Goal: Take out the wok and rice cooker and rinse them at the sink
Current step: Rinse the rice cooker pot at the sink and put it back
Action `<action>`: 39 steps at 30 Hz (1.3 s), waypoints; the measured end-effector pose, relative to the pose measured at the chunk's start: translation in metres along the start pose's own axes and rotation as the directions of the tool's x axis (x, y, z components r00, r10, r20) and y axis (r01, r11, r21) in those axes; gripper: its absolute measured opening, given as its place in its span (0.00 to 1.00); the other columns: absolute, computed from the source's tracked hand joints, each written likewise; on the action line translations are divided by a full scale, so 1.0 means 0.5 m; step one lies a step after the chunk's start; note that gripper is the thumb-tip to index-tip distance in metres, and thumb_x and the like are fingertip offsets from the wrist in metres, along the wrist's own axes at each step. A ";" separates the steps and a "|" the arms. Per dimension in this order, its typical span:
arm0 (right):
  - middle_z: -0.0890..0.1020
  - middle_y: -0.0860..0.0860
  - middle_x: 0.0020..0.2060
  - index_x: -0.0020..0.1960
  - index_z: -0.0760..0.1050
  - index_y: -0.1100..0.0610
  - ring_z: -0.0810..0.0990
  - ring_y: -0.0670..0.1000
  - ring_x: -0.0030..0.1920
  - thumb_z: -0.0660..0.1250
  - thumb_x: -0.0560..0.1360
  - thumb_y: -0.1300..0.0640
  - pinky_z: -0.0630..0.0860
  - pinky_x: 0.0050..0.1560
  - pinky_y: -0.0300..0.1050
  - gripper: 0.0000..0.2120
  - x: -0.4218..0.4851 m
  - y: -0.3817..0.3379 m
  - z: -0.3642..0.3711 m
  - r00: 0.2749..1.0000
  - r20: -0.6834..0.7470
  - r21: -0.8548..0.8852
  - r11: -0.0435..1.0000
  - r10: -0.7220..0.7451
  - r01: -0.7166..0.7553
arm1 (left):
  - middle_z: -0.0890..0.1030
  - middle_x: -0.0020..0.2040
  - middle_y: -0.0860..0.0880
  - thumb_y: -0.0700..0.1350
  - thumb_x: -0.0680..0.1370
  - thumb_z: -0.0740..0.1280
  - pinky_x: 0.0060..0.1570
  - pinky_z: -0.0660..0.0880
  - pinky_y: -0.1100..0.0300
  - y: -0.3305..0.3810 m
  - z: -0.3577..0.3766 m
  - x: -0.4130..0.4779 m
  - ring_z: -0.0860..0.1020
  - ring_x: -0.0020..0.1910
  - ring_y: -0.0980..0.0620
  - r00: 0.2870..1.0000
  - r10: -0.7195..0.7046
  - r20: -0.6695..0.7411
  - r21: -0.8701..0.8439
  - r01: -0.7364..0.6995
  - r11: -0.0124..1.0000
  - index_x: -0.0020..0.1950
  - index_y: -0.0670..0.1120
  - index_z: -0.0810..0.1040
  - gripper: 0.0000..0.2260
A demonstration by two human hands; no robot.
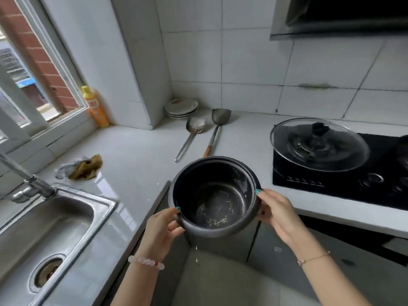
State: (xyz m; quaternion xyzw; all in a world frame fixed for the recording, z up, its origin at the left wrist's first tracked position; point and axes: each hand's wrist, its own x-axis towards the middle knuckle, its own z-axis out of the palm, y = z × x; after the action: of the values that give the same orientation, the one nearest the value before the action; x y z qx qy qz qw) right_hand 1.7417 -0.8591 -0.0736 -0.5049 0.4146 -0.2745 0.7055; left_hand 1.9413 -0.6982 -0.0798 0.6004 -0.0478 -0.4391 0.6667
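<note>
I hold the black rice cooker inner pot (215, 195) in the air in front of the counter corner, its scratched inside facing up. My left hand (162, 230) grips its near-left rim, thumb over the edge. My right hand (277, 214) grips the right rim the same way. Water drips from the pot's underside. The steel sink (46, 228) lies at lower left, with the faucet (28, 180) above its far edge. A glass lid (319, 144) covers the wok on the black stove; the wok itself is mostly hidden.
A ladle (191, 134) and a spatula (215, 129) lie on the white counter (136, 151) behind the pot. Stacked plates (181, 108) sit in the corner, a yellow bottle (95, 106) stands by the window, and a rag (85, 167) lies near the faucet.
</note>
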 end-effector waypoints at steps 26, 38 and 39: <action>0.76 0.54 0.35 0.45 0.75 0.64 0.76 0.52 0.39 0.64 0.75 0.66 0.78 0.39 0.46 0.02 -0.384 0.054 -0.487 0.261 -0.963 0.167 0.906 0.066 0.388 | 0.83 0.47 0.40 0.36 0.78 0.60 0.58 0.75 0.47 -0.232 0.684 -0.055 0.80 0.54 0.41 0.366 -0.467 0.805 0.526 -0.074 0.847 0.54 0.35 0.75 0.08; 0.79 0.57 0.40 0.48 0.77 0.66 0.79 0.53 0.41 0.64 0.76 0.65 0.79 0.37 0.43 0.04 -0.676 0.063 -0.877 0.067 -0.996 0.090 0.877 0.066 0.471 | 0.84 0.51 0.44 0.36 0.79 0.58 0.48 0.78 0.53 -0.504 1.026 -0.357 0.81 0.53 0.45 0.220 -0.497 0.839 0.529 -0.123 0.839 0.55 0.37 0.77 0.10; 0.80 0.58 0.41 0.48 0.77 0.66 0.79 0.53 0.42 0.64 0.76 0.65 0.79 0.38 0.44 0.05 -0.704 0.063 -0.909 0.048 -0.996 0.083 0.875 0.069 0.477 | 0.84 0.49 0.46 0.36 0.79 0.58 0.50 0.78 0.52 -0.528 1.053 -0.387 0.81 0.51 0.46 0.191 -0.500 0.844 0.526 -0.122 0.841 0.54 0.38 0.77 0.09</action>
State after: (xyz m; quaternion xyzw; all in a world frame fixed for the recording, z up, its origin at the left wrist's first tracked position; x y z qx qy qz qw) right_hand 1.1711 -0.7849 -0.0614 -0.0842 0.6342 -0.7185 0.2728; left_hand 1.3730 -0.9452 -0.0678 0.3379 -0.4818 -0.7688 0.2501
